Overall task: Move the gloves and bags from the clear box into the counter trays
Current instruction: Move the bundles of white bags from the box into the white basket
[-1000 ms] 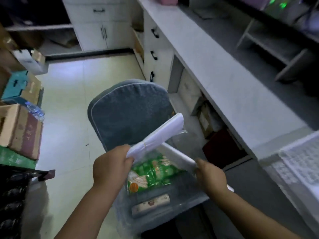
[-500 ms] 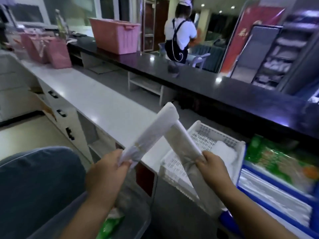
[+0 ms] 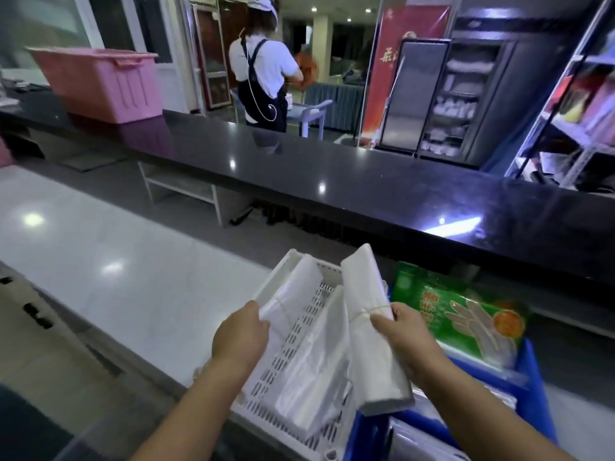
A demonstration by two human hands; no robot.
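Observation:
My left hand (image 3: 241,337) grips a white bundle of plastic bags (image 3: 296,289) tied with a band, held over the white perforated tray (image 3: 286,357) on the counter. My right hand (image 3: 404,334) grips a second tied bundle of bags (image 3: 364,311), held above the seam between the white tray and the blue tray (image 3: 529,377). Another clear bag bundle (image 3: 319,371) lies in the white tray. A green pack of gloves (image 3: 456,314) rests in the blue tray. The clear box shows only as a faint edge (image 3: 90,434) at the lower left.
The white counter (image 3: 109,261) stretches to the left of the trays. A raised black counter (image 3: 332,174) runs behind them, with a pink bin (image 3: 100,84) on it. A person in an apron (image 3: 263,71) stands beyond it. Shelving (image 3: 572,104) is at the right.
My view swung from the clear box on the chair up to the counter. Both hands carried their bag bundles over the trays and spread apart.

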